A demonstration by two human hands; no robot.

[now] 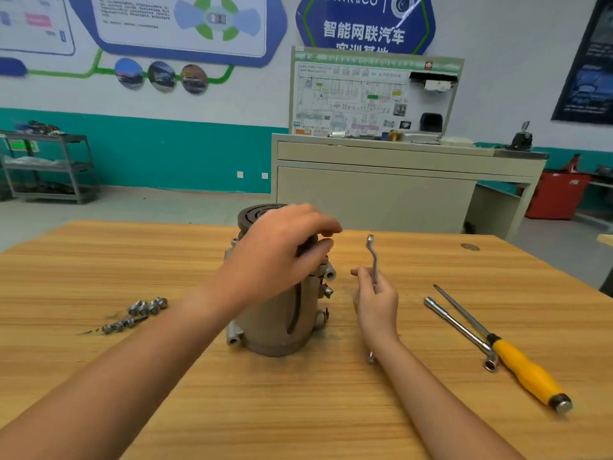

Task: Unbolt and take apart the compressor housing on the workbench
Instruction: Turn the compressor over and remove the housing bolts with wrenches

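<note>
The grey metal compressor housing (272, 323) stands upright at the middle of the wooden workbench (298, 410). A dark round scroll part (255, 215) sits on its top. My left hand (282, 247) reaches over the top, fingers and thumb curled round the dark part's right edge. My right hand (376, 300) is just right of the housing and holds a silver offset ring wrench (372, 257) upright. The wrench's lower end shows below my wrist. Several removed bolts (139, 313) lie in a loose pile to the left of the housing.
A chrome L-shaped socket wrench (461, 330) and a yellow-handled screwdriver (520, 363) lie on the bench at the right. Beyond the bench stand a beige cabinet (381, 194) with a wiring display board, a metal shelf rack (49, 164) at left and a red cabinet (557, 194) at right.
</note>
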